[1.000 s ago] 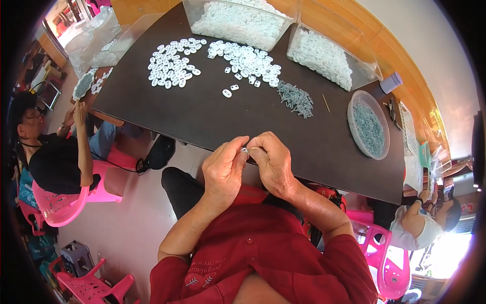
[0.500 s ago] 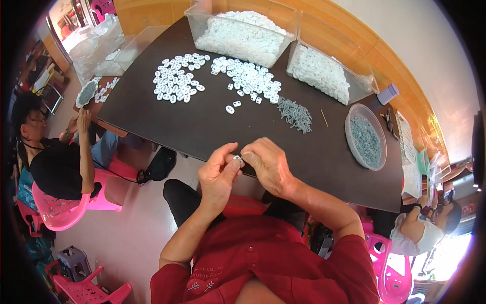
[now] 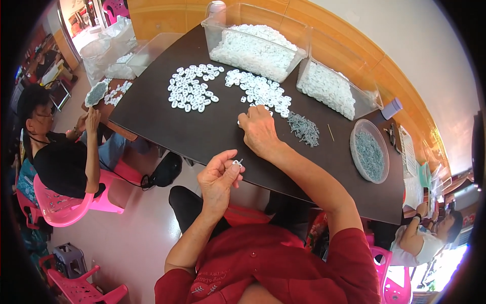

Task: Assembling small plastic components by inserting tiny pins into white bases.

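The left hand point(image 3: 218, 175) was raised over the near edge of the dark table point(image 3: 152, 109), its fingers pinched narrow on a small white ring point(image 3: 236, 162) with what looked like a grey pin through it. The right hand point(image 3: 259, 130) lay knuckles-up on the tabletop at the near end of a spread of loose white rings point(image 3: 258, 91); its fingertips were curled under, so whether it held anything could not be told. By the look of it, one piece had just been put together and the right hand was fetching the next ring; that pick would call for singling out one ring from the many touching it. A small heap of grey pins point(image 3: 304, 129) lay just beside the right hand, and a second, neater cluster of rings point(image 3: 192, 92) sat further left. At the far edge stood a clear tub point(image 3: 255, 48) heaped with white pieces, and beside it a second clear tub point(image 3: 334, 91) holding more. A round shallow dish point(image 3: 370, 151) to the right held grey pins. A seated person in black point(image 3: 61, 159) worked at the table's left end.
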Demonstrator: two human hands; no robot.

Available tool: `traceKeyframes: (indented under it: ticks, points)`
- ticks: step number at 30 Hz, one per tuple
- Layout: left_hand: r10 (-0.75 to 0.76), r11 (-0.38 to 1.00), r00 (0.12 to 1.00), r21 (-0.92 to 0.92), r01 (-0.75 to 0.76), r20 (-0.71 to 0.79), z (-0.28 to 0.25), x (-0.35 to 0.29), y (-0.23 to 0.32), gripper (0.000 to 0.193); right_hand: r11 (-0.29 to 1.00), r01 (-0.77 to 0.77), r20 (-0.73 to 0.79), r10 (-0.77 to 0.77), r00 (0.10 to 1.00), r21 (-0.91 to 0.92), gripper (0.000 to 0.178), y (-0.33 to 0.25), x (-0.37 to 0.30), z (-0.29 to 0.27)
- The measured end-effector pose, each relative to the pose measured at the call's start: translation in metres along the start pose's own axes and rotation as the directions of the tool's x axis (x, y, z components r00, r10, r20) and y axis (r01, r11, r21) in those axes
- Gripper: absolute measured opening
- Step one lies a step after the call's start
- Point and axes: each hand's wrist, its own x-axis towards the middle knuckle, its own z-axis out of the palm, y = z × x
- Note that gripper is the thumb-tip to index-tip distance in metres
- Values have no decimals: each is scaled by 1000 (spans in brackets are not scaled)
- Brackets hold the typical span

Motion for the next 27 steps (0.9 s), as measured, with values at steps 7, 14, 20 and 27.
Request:
traceKeyframes:
  ticks: [7, 14, 20, 27]
  points:
    - [-50, 998, 999, -34, 50, 2, 2, 7, -2, 24, 866, -238, 101, 216, 971, 440, 8, -9, -16, -25]
    - [-63, 998, 998, -4, 63, 2, 13, 6, 1, 20, -14, -673, 633, 355, 688, 739, 18, -8, -34, -75]
    - [-49, 999, 998, -1, 49, 34, 24, 3, 2, 20, -165, -635, 643, 379, 666, 755, 16, -15, -47, -82]
    - [-40, 996, 999, 75, 40, 3, 26, -4, 2, 19, -75, -593, 567, 410, 714, 802, 15, -28, -51, -89]
